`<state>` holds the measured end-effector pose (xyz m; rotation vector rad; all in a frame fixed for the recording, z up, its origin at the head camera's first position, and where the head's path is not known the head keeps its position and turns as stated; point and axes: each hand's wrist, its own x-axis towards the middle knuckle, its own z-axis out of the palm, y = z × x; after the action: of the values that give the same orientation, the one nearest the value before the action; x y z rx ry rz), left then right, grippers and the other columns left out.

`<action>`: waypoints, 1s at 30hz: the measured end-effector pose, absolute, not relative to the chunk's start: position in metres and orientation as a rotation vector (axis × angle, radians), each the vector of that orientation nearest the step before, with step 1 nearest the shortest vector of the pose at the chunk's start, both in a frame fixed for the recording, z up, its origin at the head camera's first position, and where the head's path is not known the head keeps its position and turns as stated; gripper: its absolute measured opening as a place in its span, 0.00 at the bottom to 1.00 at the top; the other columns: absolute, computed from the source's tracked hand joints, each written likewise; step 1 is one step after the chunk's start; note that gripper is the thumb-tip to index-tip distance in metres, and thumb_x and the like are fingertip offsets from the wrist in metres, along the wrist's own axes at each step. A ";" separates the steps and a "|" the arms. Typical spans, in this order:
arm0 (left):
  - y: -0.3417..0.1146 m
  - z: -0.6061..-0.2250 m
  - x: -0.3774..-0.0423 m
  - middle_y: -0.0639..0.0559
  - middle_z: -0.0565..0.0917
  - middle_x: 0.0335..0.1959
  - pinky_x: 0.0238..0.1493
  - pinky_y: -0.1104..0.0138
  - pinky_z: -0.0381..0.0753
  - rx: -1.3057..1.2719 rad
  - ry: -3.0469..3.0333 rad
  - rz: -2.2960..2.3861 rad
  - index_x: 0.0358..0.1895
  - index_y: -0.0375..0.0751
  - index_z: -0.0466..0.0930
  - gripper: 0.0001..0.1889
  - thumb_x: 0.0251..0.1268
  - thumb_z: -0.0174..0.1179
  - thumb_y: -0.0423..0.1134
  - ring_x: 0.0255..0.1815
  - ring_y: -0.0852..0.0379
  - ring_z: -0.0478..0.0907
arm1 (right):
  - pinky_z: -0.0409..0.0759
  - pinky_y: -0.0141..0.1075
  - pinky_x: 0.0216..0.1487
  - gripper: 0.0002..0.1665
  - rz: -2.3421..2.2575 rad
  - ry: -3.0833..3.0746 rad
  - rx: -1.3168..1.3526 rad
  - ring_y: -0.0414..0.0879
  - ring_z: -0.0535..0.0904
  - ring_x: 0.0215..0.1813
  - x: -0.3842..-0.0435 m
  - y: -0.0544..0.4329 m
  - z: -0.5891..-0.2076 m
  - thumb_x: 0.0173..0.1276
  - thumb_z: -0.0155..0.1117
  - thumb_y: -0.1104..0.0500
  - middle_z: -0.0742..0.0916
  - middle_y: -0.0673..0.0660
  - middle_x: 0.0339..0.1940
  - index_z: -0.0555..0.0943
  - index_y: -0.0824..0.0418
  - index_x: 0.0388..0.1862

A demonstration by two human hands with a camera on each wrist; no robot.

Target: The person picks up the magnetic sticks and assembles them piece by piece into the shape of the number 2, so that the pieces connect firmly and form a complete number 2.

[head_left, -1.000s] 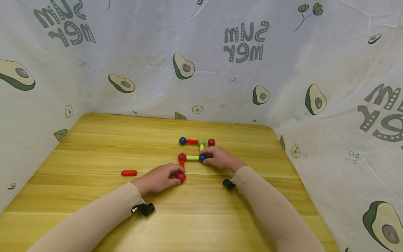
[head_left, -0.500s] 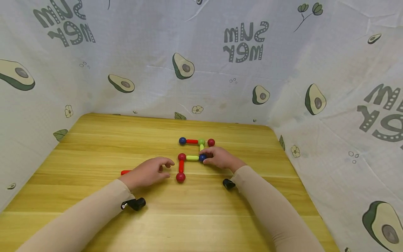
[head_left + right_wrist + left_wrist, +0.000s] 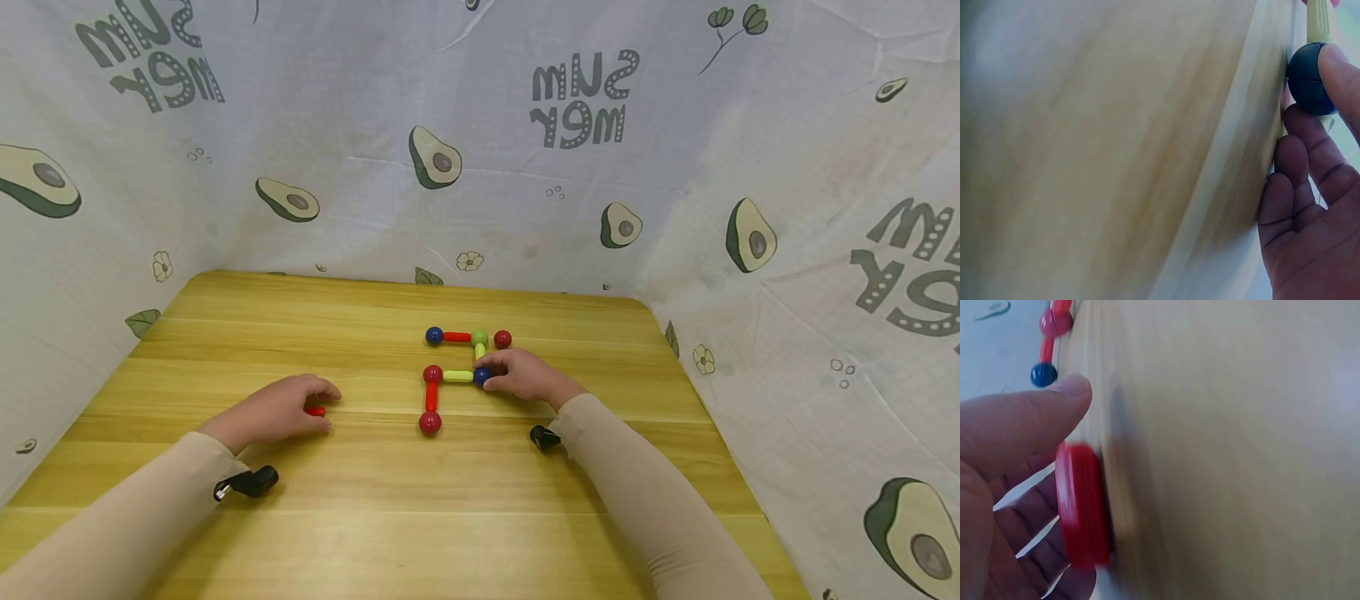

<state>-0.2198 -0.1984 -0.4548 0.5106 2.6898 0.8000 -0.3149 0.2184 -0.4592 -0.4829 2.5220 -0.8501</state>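
Note:
In the head view my left hand [image 3: 279, 410] is at a loose red rod [image 3: 316, 412] on the left of the table. The left wrist view has this rod [image 3: 1082, 506] between the spread thumb and the fingers, with the thumb apart from it. My right hand [image 3: 527, 377] pinches a blue ball [image 3: 482, 377] between thumb and fingers. That ball is a corner of a zigzag of balls and rods. From it a yellow-green rod [image 3: 457, 377] runs to a red ball [image 3: 432, 374], then a red rod [image 3: 431, 397] leads to a nearer red ball [image 3: 430, 423].
Behind the right hand, a short yellow-green rod [image 3: 480, 352] reaches a green ball [image 3: 479, 337]. A red rod [image 3: 457, 337] joins that to a far blue ball [image 3: 434, 336]. A dark red ball [image 3: 502, 339] lies just right. A printed cloth [image 3: 510, 217] surrounds the wooden table [image 3: 420, 517].
My left hand has let go of the near red ball and moved left to the loose red rod. The right hand stays on the blue ball, and the zigzag has kept its place.

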 end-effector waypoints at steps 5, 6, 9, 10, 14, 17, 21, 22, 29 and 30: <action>-0.217 -0.457 -0.214 0.49 0.87 0.55 0.64 0.44 0.79 0.467 2.701 0.794 0.58 0.43 0.84 0.24 0.62 0.77 0.48 0.55 0.48 0.82 | 0.71 0.54 0.78 0.22 -0.870 2.513 -0.475 0.53 0.78 0.68 -0.314 0.219 -0.459 0.75 0.71 0.56 0.83 0.56 0.69 0.84 0.48 0.67; -0.219 -0.458 -0.214 0.50 0.87 0.53 0.62 0.46 0.80 0.462 2.701 0.793 0.57 0.44 0.84 0.23 0.62 0.77 0.47 0.53 0.49 0.82 | 0.71 0.54 0.78 0.23 -0.868 2.513 -0.473 0.53 0.78 0.68 -0.314 0.219 -0.459 0.75 0.71 0.56 0.83 0.56 0.69 0.84 0.48 0.67; -0.223 -0.459 -0.213 0.52 0.87 0.50 0.56 0.51 0.80 0.455 2.701 0.795 0.54 0.46 0.86 0.18 0.63 0.76 0.44 0.48 0.53 0.80 | 0.71 0.54 0.78 0.22 -0.859 2.516 -0.474 0.54 0.78 0.68 -0.313 0.219 -0.457 0.75 0.70 0.56 0.83 0.57 0.70 0.84 0.49 0.67; -0.223 -0.459 -0.212 0.53 0.86 0.49 0.55 0.52 0.79 0.453 2.701 0.796 0.53 0.47 0.86 0.16 0.64 0.75 0.43 0.47 0.54 0.79 | 0.71 0.54 0.78 0.22 -0.858 2.515 -0.473 0.54 0.78 0.68 -0.313 0.218 -0.457 0.75 0.70 0.56 0.83 0.57 0.70 0.84 0.49 0.67; -0.224 -0.461 -0.212 0.55 0.86 0.47 0.52 0.56 0.79 0.447 2.710 0.798 0.52 0.48 0.87 0.14 0.66 0.74 0.41 0.45 0.56 0.78 | 0.71 0.53 0.78 0.22 -0.851 2.514 -0.472 0.54 0.78 0.69 -0.312 0.217 -0.456 0.75 0.70 0.55 0.83 0.57 0.70 0.84 0.49 0.67; -0.224 -0.462 -0.212 0.55 0.87 0.46 0.51 0.57 0.78 0.436 2.713 0.801 0.52 0.48 0.87 0.12 0.67 0.72 0.41 0.44 0.56 0.77 | 0.71 0.53 0.78 0.22 -0.851 2.513 -0.468 0.54 0.78 0.69 -0.312 0.217 -0.456 0.76 0.70 0.56 0.83 0.57 0.70 0.84 0.48 0.67; -0.223 -0.461 -0.211 0.53 0.87 0.47 0.50 0.57 0.77 0.436 2.728 0.792 0.52 0.47 0.88 0.11 0.69 0.70 0.39 0.44 0.55 0.77 | 0.71 0.53 0.78 0.22 -0.858 2.511 -0.470 0.53 0.78 0.68 -0.312 0.217 -0.457 0.76 0.70 0.56 0.83 0.57 0.70 0.84 0.49 0.67; -0.222 -0.461 -0.211 0.53 0.87 0.48 0.50 0.57 0.77 0.436 2.734 0.790 0.53 0.46 0.88 0.11 0.70 0.70 0.39 0.44 0.55 0.77 | 0.71 0.53 0.78 0.22 -0.862 2.509 -0.471 0.53 0.78 0.68 -0.313 0.217 -0.457 0.76 0.70 0.56 0.83 0.56 0.70 0.84 0.49 0.67; -0.214 -0.456 -0.211 0.49 0.89 0.50 0.50 0.56 0.79 0.457 2.750 0.796 0.57 0.42 0.87 0.14 0.70 0.69 0.38 0.44 0.55 0.79 | 0.71 0.54 0.78 0.22 -0.856 2.511 -0.483 0.53 0.79 0.68 -0.313 0.218 -0.457 0.76 0.69 0.56 0.84 0.56 0.69 0.84 0.49 0.67; -0.211 -0.456 -0.211 0.50 0.89 0.49 0.49 0.57 0.79 0.461 2.749 0.801 0.56 0.42 0.87 0.14 0.70 0.69 0.38 0.43 0.55 0.78 | 0.71 0.54 0.78 0.23 -0.849 2.515 -0.483 0.53 0.79 0.67 -0.313 0.218 -0.457 0.76 0.69 0.55 0.84 0.56 0.69 0.84 0.49 0.68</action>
<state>-0.2113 -0.2112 -0.4557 0.4611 2.7486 0.8010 -0.3133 0.2175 -0.4570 -0.4834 2.5146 -0.8493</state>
